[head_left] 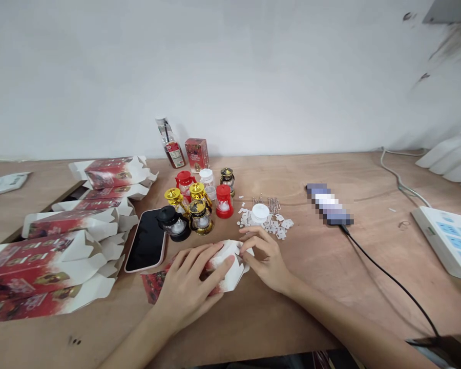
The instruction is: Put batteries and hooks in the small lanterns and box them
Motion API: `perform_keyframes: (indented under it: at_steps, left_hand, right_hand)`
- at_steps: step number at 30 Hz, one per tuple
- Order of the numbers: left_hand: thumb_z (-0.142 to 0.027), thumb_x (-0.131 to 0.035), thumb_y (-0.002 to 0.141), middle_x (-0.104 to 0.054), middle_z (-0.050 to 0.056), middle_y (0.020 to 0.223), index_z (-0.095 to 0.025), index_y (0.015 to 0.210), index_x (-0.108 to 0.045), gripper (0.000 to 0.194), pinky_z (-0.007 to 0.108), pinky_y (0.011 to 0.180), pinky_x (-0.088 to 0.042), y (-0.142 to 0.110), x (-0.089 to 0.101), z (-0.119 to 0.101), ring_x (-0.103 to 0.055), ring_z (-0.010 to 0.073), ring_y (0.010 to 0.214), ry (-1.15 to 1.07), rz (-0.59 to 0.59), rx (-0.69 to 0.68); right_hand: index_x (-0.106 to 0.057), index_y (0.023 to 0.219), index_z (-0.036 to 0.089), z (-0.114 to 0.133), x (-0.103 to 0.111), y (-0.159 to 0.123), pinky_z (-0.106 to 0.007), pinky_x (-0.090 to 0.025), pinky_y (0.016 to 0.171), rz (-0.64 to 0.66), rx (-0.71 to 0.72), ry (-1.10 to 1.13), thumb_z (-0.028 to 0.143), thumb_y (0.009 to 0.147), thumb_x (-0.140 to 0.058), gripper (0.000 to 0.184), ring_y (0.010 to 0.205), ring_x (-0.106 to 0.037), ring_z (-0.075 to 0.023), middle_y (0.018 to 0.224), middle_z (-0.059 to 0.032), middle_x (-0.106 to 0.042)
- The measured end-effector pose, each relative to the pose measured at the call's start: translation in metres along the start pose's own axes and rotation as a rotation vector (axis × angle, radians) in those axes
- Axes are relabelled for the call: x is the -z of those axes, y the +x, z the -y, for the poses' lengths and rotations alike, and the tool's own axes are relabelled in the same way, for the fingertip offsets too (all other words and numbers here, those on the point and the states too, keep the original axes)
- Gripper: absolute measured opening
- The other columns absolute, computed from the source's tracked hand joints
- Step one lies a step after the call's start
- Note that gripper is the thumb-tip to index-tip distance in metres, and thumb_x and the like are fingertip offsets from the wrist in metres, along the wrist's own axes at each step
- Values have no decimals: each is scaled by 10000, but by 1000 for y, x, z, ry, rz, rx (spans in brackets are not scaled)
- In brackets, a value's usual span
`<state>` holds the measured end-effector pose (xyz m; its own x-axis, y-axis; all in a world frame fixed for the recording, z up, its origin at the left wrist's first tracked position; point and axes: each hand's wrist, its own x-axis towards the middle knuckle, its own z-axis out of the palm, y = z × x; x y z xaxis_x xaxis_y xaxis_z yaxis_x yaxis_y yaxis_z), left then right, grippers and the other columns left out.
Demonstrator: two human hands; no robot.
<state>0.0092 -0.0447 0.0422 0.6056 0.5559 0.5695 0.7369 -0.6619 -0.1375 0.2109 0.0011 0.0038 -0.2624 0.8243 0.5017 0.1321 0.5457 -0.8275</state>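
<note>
A red and white printed cardboard box (221, 271) lies on its side on the table, its flapped end towards the right. My left hand (190, 287) is wrapped over the box from above, thumb along its white part. At the flapped end, the fingers of my right hand (267, 256) are bent in a pinch on a white flap. Just behind the box stand several small toy lanterns: a black one (172, 223), a black and gold one (201, 218), gold ones (174, 200) and red ones (224, 201).
Flattened red boxes (49, 271) are piled on the left beside a dark phone (146, 241). A bottle (171, 146) and closed box (196, 155) stand near the wall. Small white pieces (280, 225) surround a white round part (260, 212). A cabled phone (328, 204) and power strip (447, 241) are rightward.
</note>
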Motion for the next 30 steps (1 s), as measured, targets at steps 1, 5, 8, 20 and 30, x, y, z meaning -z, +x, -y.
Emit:
perform_keyframes:
  at_steps: [1, 5, 8, 20, 30]
  left_hand:
    - [-133, -505, 803, -611, 137, 1183, -219, 1157, -581, 372, 372, 816, -451, 0, 0, 1, -564, 256, 1038, -6, 7, -21]
    - [-112, -497, 814, -578, 170, 1218, -210, 1164, -559, 369, 421, 841, -469, 0, 3, 7, -538, 284, 1090, -40, 35, -96]
    - [-112, -505, 821, -575, 172, 1217, -215, 1170, -548, 366, 419, 845, -481, 0, 7, 10, -534, 281, 1108, -46, 39, -133]
    - [-158, -503, 797, -625, 137, 1159, -197, 1055, -564, 268, 413, 862, -455, 9, 1, 3, -581, 266, 1039, 53, 10, 62]
    - [-256, -575, 787, -614, 122, 1046, -151, 1183, -522, 413, 363, 779, -438, 17, -8, -9, -597, 254, 934, -32, -94, 244]
  right_hand:
    - [-624, 734, 223, 0, 0, 0, -366, -482, 829, -18, 16, -25, 126, 825, -545, 155, 945, -600, -194, 1054, -69, -593]
    - [-619, 752, 233, 1, -1, -2, -344, -486, 812, -31, 68, -62, 157, 859, -536, 156, 1000, -589, -202, 971, -54, -630]
    - [-620, 811, 231, 2, -2, -4, -323, -488, 810, -45, 23, -24, 193, 868, -554, 95, 981, -600, -185, 982, -55, -636]
    - [-692, 827, 246, 3, -2, -3, -335, -491, 800, -17, -45, 79, 235, 886, -541, 163, 910, -608, -176, 984, -57, -629]
    - [-560, 1090, 250, 6, -5, -5, -288, -528, 710, 28, -264, 467, 354, 866, -588, 249, 753, -615, -137, 887, -22, -631]
